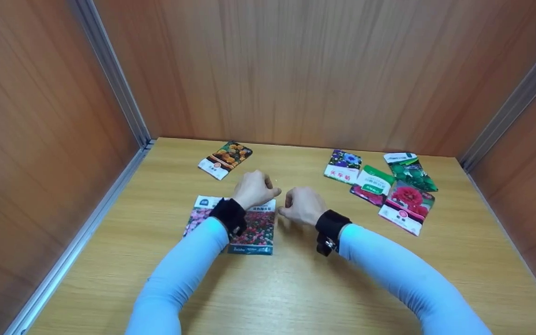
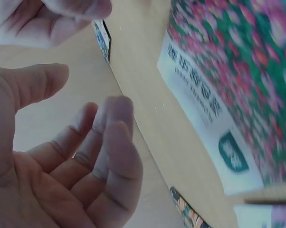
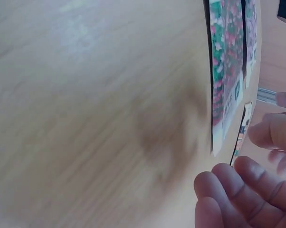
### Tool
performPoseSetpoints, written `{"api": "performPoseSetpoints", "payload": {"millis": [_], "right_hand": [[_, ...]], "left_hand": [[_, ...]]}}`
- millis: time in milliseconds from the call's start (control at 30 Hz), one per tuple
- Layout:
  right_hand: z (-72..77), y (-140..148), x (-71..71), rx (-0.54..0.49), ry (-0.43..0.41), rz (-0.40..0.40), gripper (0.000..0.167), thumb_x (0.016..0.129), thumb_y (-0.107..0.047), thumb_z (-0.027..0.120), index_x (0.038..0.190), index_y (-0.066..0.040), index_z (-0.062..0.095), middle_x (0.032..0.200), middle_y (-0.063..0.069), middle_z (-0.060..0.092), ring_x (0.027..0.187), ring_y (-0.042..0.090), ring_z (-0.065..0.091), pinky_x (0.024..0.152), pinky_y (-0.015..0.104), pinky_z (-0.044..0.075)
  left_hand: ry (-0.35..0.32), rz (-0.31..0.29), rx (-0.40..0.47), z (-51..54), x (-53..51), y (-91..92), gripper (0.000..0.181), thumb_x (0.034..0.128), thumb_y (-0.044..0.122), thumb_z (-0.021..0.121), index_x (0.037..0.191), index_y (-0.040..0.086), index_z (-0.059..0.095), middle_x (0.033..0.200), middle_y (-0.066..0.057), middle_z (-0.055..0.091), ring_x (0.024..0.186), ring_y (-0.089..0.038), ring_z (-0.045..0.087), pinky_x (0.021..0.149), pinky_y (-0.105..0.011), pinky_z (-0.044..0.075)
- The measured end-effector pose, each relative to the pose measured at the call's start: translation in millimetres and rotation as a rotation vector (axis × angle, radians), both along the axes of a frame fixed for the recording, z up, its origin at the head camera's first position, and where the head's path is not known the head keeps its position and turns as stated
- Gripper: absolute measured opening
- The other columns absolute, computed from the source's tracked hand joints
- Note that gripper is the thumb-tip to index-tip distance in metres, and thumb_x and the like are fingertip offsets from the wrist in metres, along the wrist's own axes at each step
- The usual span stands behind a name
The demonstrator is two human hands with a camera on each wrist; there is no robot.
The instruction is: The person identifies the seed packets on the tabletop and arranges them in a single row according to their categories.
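Observation:
Over the top edge of a seed packet with red and pink flowers (image 1: pixel 259 230), my left hand (image 1: pixel 255 190) hovers with fingers loosely bent. In the left wrist view nothing sits between that hand's thumb and fingers (image 2: pixel 117 156). My right hand (image 1: pixel 303 205) is just right of the same packet, its fingers (image 3: pixel 233 190) relaxed and holding nothing. The two hands are close together but apart. A second packet with pale pink flowers (image 1: pixel 196 218) lies left of the red one, partly hidden by my left wrist and sleeve.
An orange-flower packet (image 1: pixel 227 159) lies at the back left. On the right are a blue-flower packet (image 1: pixel 344 166), a green-and-white one (image 1: pixel 374 182) overlapping its neighbours, a green-leaf packet (image 1: pixel 411 171) and a red-flower packet (image 1: pixel 406 207). Wooden panels (image 1: pixel 296 70) wall in the table (image 1: pixel 296 288).

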State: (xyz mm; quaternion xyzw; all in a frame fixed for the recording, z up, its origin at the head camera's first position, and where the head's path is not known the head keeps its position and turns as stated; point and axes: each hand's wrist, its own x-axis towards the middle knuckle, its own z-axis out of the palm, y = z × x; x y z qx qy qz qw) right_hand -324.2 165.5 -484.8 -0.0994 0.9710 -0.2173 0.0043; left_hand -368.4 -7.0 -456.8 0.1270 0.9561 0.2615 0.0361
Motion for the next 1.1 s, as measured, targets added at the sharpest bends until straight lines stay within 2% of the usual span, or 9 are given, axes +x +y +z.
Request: {"api": "performPoseSetpoints", "payload": {"millis": [100,233,333,433,533,667,767,1000,1100], "right_hand": [[3.4,4,-2.4,0.024,-0.012,-0.019,0.023,0.078,-0.044,0.071,0.070,-0.024,0.064,0.064,-0.008,0.061,0.062,0.014,0.056,0.056,0.029,0.043],[8.6,15,-6.5,0.041,0.028,-0.039,0.024,0.077,-0.044,0.071,0.072,-0.022,0.065,0.066,-0.007,0.061,0.064,0.014,0.056,0.057,0.028,0.043],[12.8,26,-11.3,0.031,0.050,-0.055,0.025,0.076,-0.044,0.071,0.079,-0.019,0.067,0.071,-0.004,0.063,0.066,0.016,0.057,0.058,0.029,0.044],[17.0,43,-17.6,0.030,0.049,-0.087,0.032,0.076,-0.044,0.072,0.088,-0.015,0.068,0.079,-0.002,0.064,0.070,0.017,0.058,0.060,0.031,0.046],[21.5,67,-23.4,0.042,0.046,-0.138,0.039,0.075,-0.045,0.073,0.096,-0.013,0.068,0.086,0.000,0.065,0.076,0.019,0.059,0.065,0.034,0.048],[28.7,108,-29.3,0.045,0.055,-0.229,0.041,0.075,-0.046,0.073,0.098,-0.013,0.066,0.090,0.003,0.066,0.081,0.022,0.059,0.070,0.038,0.047],[33.0,144,-31.2,0.031,0.046,-0.314,0.043,0.077,-0.049,0.070,0.099,-0.012,0.066,0.092,0.006,0.065,0.084,0.025,0.058,0.071,0.040,0.045],[27.6,218,-22.5,-0.043,-0.047,-0.515,0.062,0.078,-0.064,0.061,0.109,-0.010,0.062,0.104,0.013,0.060,0.091,0.031,0.051,0.072,0.042,0.043],[22.6,242,-18.2,-0.074,-0.065,-0.584,0.070,0.078,-0.067,0.058,0.114,-0.007,0.060,0.111,0.016,0.058,0.096,0.034,0.048,0.076,0.045,0.042]], "left_hand": [[-0.004,-0.001,0.026,-3.5,0.7,3.7,0.033,0.0784,0.048,0.070,0.093,0.018,0.068,0.082,0.003,0.064,0.075,-0.016,0.058,0.061,-0.032,0.046],[-0.035,-0.009,0.071,-8.1,1.0,8.9,0.054,0.0792,0.049,0.069,0.120,0.015,0.058,0.093,-0.001,0.064,0.082,-0.017,0.060,0.066,-0.033,0.049],[-0.036,-0.017,0.081,-11.6,1.6,13.4,0.063,0.0791,0.050,0.069,0.129,0.015,0.051,0.102,-0.004,0.063,0.090,-0.018,0.060,0.072,-0.035,0.050],[-0.015,-0.031,0.071,-13.4,4.3,16.9,0.066,0.0782,0.051,0.069,0.130,0.017,0.049,0.106,-0.004,0.063,0.094,-0.019,0.059,0.075,-0.037,0.050],[0.022,-0.058,0.035,-13.7,7.9,19.3,0.065,0.0772,0.055,0.068,0.128,0.017,0.050,0.103,-0.002,0.064,0.092,-0.020,0.060,0.075,-0.038,0.049],[0.051,-0.091,-0.004,-12.5,12.3,20.6,0.064,0.0759,0.057,0.067,0.125,0.018,0.054,0.099,0.000,0.066,0.091,-0.021,0.061,0.076,-0.040,0.048],[0.042,-0.112,-0.006,-11.3,16.1,20.3,0.063,0.0765,0.055,0.068,0.125,0.018,0.054,0.100,-0.002,0.067,0.092,-0.022,0.061,0.078,-0.040,0.048],[0.019,-0.151,-0.071,-12.4,28.3,18.8,0.060,0.0775,0.054,0.068,0.124,0.018,0.055,0.096,0.000,0.064,0.086,-0.018,0.059,0.073,-0.038,0.049],[0.033,-0.197,-0.126,-14.5,35.1,20.1,0.061,0.0773,0.053,0.069,0.125,0.017,0.056,0.098,-0.001,0.065,0.086,-0.019,0.059,0.076,-0.039,0.049]]}}
